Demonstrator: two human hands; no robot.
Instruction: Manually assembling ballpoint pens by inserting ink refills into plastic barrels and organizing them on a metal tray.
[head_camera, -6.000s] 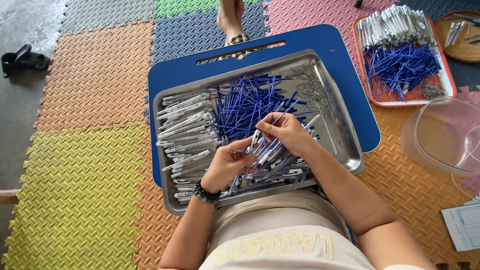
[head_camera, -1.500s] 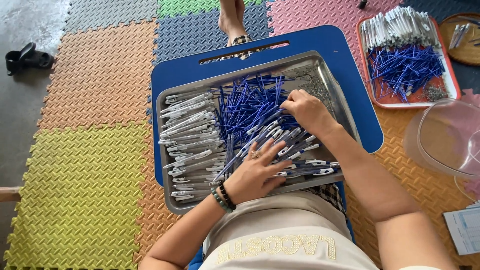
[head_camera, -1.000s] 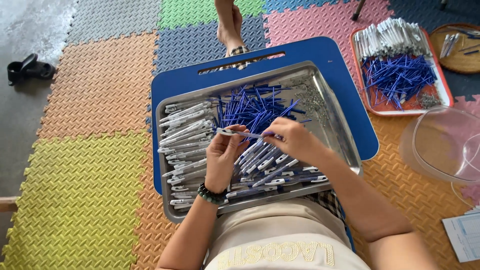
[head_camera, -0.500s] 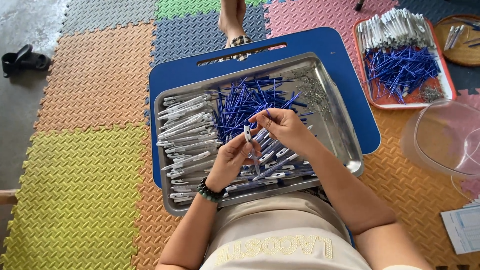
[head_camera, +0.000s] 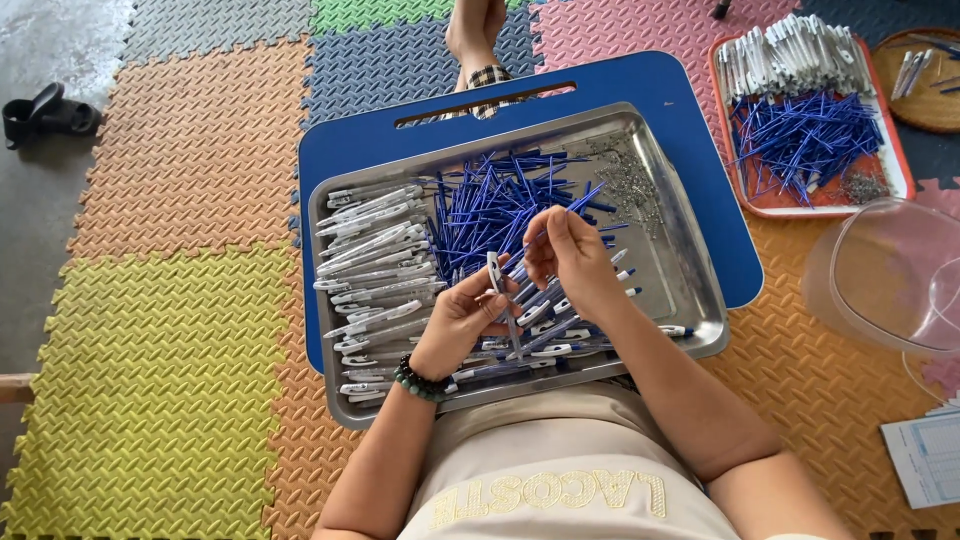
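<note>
Over a shallow rectangular steel tray (head_camera: 700, 290) set on a blue plastic lap board (head_camera: 650, 85), two bare hands at pen assembly. Left hand (head_camera: 462, 318), beaded bracelet at the wrist, pinching a white pen barrel with clip (head_camera: 494, 272) upright between thumb and fingers. Right hand (head_camera: 570, 255) closed on a thin blue ink refill (head_camera: 575, 202), its far end slanting up and away, its near end angled toward the barrel's mouth.

Best done, by the look of it, with the barrel held steady and the refill lined up along its axis before sliding in, not forced at a slant.

Counted: two hands, one barrel in grip, one refill in grip, one steel tray, one blue board. Loose white barrels (head_camera: 375, 235) stacked at the tray's left and blue refills (head_camera: 490, 200) heaped in the middle, too many and too tangled to count; likewise the small metal springs (head_camera: 632, 185) at top right. Beyond, one red-rimmed tray (head_camera: 745, 195) with more parts, one clear plastic bowl (head_camera: 890, 275), one dark sandal (head_camera: 45, 110) on the foam floor mats (head_camera: 150, 350).
</note>
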